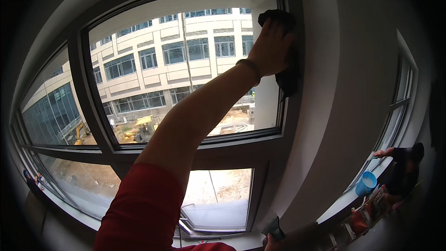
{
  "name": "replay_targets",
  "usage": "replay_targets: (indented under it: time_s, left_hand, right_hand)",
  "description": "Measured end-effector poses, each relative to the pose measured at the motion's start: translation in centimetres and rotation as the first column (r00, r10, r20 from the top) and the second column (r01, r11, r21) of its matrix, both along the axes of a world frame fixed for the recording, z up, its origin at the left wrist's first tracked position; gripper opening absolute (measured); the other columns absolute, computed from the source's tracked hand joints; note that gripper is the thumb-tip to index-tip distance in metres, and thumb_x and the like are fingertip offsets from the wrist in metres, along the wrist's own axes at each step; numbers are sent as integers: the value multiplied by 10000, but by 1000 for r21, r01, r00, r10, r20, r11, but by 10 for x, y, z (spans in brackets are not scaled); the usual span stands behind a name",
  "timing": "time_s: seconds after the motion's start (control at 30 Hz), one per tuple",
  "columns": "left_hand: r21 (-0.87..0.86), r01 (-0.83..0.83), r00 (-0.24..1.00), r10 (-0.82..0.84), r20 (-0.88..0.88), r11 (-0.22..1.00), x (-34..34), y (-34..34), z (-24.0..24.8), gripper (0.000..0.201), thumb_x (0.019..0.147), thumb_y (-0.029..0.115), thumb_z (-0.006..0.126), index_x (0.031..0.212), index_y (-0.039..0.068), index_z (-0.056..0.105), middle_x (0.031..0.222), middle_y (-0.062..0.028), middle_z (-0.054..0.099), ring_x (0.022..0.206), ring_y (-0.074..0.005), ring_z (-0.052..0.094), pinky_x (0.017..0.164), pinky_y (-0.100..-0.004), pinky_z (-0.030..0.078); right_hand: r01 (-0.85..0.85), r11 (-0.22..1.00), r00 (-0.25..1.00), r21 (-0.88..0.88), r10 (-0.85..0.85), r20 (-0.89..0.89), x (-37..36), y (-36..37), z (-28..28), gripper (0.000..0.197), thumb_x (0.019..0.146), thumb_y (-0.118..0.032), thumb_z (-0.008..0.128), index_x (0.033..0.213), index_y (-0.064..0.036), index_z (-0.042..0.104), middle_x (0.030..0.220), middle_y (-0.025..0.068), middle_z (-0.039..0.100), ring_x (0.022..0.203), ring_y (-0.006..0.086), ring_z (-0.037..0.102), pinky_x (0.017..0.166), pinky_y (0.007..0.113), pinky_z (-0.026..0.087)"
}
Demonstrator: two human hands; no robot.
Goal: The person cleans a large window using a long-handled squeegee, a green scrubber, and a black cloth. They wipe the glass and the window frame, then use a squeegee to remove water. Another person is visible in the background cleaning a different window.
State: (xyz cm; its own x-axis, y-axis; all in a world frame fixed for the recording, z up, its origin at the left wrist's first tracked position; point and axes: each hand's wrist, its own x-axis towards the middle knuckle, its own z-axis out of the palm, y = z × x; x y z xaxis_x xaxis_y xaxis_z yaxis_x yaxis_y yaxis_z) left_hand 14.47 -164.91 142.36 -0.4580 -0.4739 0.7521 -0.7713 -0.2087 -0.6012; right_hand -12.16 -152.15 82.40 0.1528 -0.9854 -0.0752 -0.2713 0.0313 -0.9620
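Note:
My left arm, in a red sleeve with a dark band at the wrist, stretches up across the window. My left hand (272,49) is closed over a black cloth (286,81) and presses it to the upper right corner of the window pane (186,65). Part of the cloth hangs down along the dark frame (289,116). At the bottom edge, only some fingers of my right hand (269,243) show. They grip a dark grey-green, flat-ended object (273,228) near the sill; its kind cannot be made out.
A lower window section (218,195) appears tilted open. To the right, a wall column (320,111) juts out. Beyond it, a person (405,167) reaches to another window beside a blue bucket (367,182) and a ladder (348,230). Another person (31,182) is at far left.

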Motion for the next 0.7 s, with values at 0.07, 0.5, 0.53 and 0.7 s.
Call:
replay_targets:
  time_s: [0.07, 0.5, 0.53, 0.7]
  left_hand:
    - [189, -77, 983, 43, 176, 979, 5, 20, -38, 637, 716, 487, 710, 1215, 125, 550, 1297, -171, 482, 1335, -328, 329, 1153, -487, 133]
    - [-257, -296, 949, 254, -184, 920, 163, 295, -41, 770, 630, 279, 821, 1316, 198, 479, 1207, -183, 513, 1225, -408, 433, 1116, -518, 245]
    - [-248, -333, 912, 244, -329, 910, 182, 331, -62, 784, 651, 253, 815, 1345, 208, 454, 1229, -188, 507, 1236, -407, 424, 1112, -524, 262]
    - [-204, -460, 858, 373, -354, 864, 216, 422, -108, 725, 716, 162, 762, 1366, 196, 443, 1248, -191, 504, 1212, -402, 442, 1049, -513, 334]
  right_hand:
    - [63, 995, 993, 74, -70, 93, -10, 3, -8, 500, 810, -372, 672, 1153, -12, 627, 1127, 169, 638, 952, 239, 628, 828, 397, 482]
    - [21, 978, 859, 207, -124, 496, 28, -1, -11, 392, 807, -85, 675, 1143, 51, 526, 1008, 129, 614, 784, 189, 635, 639, 287, 550]
    - [18, 977, 861, 212, -123, 494, 27, 3, -18, 389, 807, -63, 675, 1142, 55, 518, 999, 126, 612, 771, 185, 636, 624, 278, 555]
    - [-53, 982, 901, 182, -31, 433, 11, 21, -45, 347, 795, -44, 665, 1118, 8, 551, 969, 91, 618, 691, 160, 608, 575, 259, 521]
